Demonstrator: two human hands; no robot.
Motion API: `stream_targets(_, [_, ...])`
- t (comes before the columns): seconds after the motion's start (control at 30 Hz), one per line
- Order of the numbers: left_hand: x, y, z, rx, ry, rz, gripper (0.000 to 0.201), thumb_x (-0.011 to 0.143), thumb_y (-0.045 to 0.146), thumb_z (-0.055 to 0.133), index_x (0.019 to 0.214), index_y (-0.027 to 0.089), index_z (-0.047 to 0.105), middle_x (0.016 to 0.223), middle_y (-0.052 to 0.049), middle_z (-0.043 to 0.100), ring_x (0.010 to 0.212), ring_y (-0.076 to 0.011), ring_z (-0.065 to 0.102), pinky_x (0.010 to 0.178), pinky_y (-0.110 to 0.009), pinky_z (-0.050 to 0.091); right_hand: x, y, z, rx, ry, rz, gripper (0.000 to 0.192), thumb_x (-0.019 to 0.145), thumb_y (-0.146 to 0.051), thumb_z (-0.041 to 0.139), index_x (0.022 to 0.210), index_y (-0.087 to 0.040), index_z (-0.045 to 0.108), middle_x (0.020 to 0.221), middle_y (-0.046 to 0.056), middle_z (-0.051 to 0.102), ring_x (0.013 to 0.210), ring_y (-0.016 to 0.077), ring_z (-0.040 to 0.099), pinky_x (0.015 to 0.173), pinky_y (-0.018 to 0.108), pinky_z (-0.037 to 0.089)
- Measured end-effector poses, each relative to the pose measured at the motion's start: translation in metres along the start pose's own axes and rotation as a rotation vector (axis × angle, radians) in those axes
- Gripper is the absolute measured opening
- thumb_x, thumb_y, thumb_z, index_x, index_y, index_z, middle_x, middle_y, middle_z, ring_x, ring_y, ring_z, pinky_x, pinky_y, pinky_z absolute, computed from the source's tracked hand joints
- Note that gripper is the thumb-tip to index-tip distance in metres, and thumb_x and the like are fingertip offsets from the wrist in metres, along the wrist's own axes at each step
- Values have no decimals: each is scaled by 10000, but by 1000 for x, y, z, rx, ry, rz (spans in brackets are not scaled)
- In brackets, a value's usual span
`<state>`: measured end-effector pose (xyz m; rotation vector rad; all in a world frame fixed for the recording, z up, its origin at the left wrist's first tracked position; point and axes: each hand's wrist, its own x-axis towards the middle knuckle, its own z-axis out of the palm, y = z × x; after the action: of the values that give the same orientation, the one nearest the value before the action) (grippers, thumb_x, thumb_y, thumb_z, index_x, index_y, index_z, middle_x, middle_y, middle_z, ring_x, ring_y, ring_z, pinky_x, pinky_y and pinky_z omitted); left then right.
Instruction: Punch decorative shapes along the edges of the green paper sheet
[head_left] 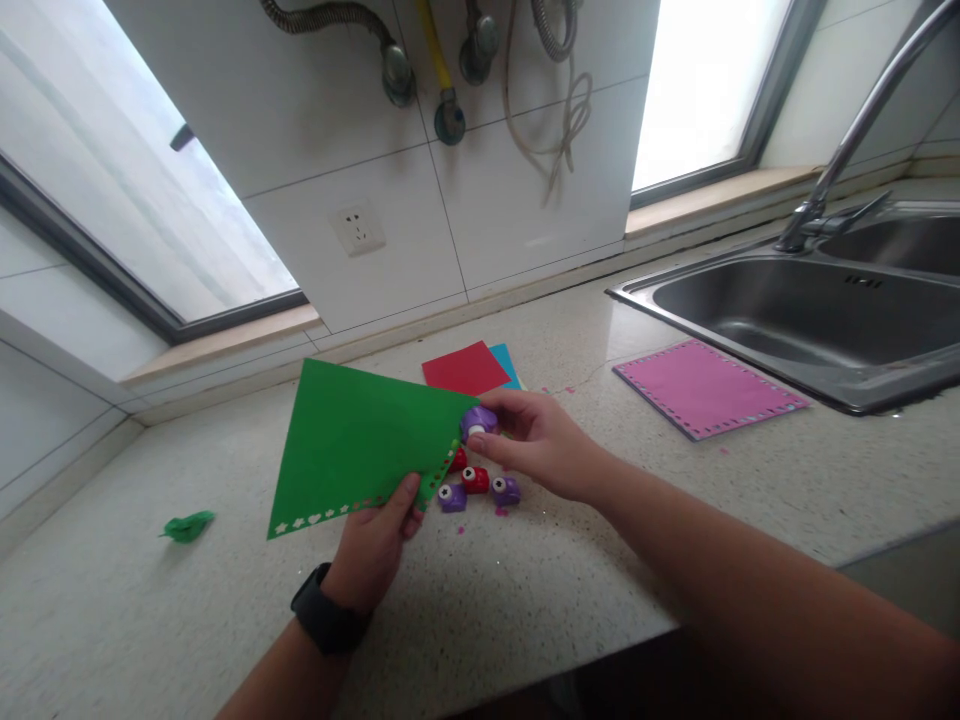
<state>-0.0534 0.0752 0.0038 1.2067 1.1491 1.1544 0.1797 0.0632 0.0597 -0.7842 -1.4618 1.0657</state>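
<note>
My left hand (386,535) pinches the lower edge of a green sheet of paper (360,430), thumb on top, and holds it tilted above the counter. Small star, heart and other cut-outs run along the sheet's lower edge and up toward its right corner. At that corner my right hand (540,440) grips a purple craft punch (478,424), which sits on the paper's edge. Just below, on the counter, lie a red craft punch (475,480), a second purple punch (452,497) and a third purple punch (505,490). Another red punch is partly hidden behind the sheet.
A pink sheet (709,390) with punched edges lies right, near the steel sink (780,310) and faucet (814,210). Behind the green sheet are red paper (466,368) and blue paper (506,365). A crumpled green piece (187,527) lies left on the speckled counter (247,620).
</note>
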Motion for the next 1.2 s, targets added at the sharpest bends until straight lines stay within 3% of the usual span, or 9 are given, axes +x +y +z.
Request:
stream_targets(0.2, [-1, -3, -2, -41, -45, 50, 322, 809, 454, 809, 876, 178, 655, 693, 38, 538, 549, -71, 408, 467, -195, 347, 2, 1, -1, 143, -53, 122, 277, 812, -360, 790, 891, -147, 631, 750, -21, 578, 632, 88, 519, 582, 243, 415])
stream_targets(0.43, [-1, 0, -2, -12, -81, 58, 376, 833, 427, 798, 1122, 217, 680, 883, 4, 663, 568, -58, 458, 459, -169, 375, 4, 15, -5, 127, -38, 245, 353, 891, -517, 709, 893, -169, 647, 707, -3, 616, 589, 104, 541, 524, 243, 383])
stream_targets(0.53, [-2, 3, 0, -43, -112, 27, 462, 810, 419, 821, 1210, 237, 678, 1090, -51, 718, 749, -112, 631, 601, -207, 520, 5, 21, -3, 175, -20, 298, 367, 867, -519, 742, 854, -168, 633, 698, -7, 612, 557, 90, 521, 515, 236, 376])
stream_targets(0.63, [-3, 5, 0, -46, -126, 32, 521, 796, 414, 832, 1264, 254, 668, 1255, -85, 700, 916, -176, 691, 708, -267, 579, 6, 22, -1, 246, -22, 336, 359, 846, -492, 766, 821, -166, 619, 681, -7, 612, 559, 95, 552, 521, 230, 407])
stream_targets(0.8, [-3, 5, 0, -30, -135, 54, 471, 812, 443, 808, 1214, 228, 687, 1134, -76, 735, 763, -155, 684, 583, -247, 554, 6, 18, 2, 350, -37, 389, 355, 797, -453, 806, 805, -166, 599, 666, 1, 635, 548, 108, 607, 504, 220, 465])
stream_targets(0.97, [-1, 4, 0, -27, -146, 82, 435, 821, 427, 803, 1200, 240, 701, 998, -39, 749, 696, -141, 664, 569, -245, 539, 7, 18, 6, 387, -71, 383, 358, 807, -446, 797, 765, -163, 581, 634, -1, 631, 475, 91, 565, 424, 201, 445])
stream_targets(1.2, [-2, 2, -1, 9, -104, 73, 467, 814, 427, 805, 1224, 230, 702, 1123, -91, 749, 767, -186, 698, 553, -258, 534, 7, 18, 9, 420, -55, 374, 361, 815, -432, 803, 747, -180, 553, 608, -30, 575, 474, 76, 511, 398, 187, 386])
